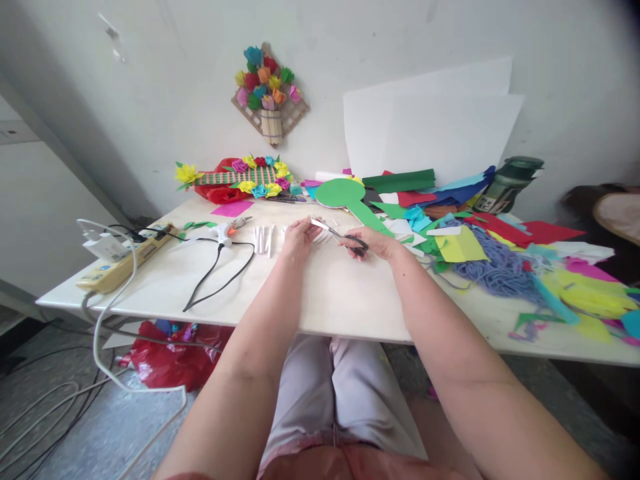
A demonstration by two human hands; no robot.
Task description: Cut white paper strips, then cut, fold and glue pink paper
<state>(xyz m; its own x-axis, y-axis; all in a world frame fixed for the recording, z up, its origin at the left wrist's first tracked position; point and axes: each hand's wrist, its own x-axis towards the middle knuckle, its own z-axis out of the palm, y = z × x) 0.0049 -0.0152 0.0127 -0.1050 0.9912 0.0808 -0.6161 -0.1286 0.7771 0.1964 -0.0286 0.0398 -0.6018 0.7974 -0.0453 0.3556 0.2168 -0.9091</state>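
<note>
My right hand (373, 244) is closed round the black handles of a pair of scissors (357, 247). The blades point left, toward my other hand. My left hand (299, 237) has its fingers pinched together on a thin white strip (316, 222) close to the scissor tips; the fingers partly cover it, and whether the blades touch it is too small to tell. Just left of that hand lie several short white strips (263, 241) side by side on the table. More thin white pieces lie behind and between the hands, partly hidden.
A glue gun (224, 233) with a black cord and a yellow power strip (120, 260) occupy the white table's (280, 303) left side. A green paper shape (341, 193) lies behind my hands. Coloured paper, blue-purple yarn (493, 270) and a dark bottle (507, 187) crowd the right.
</note>
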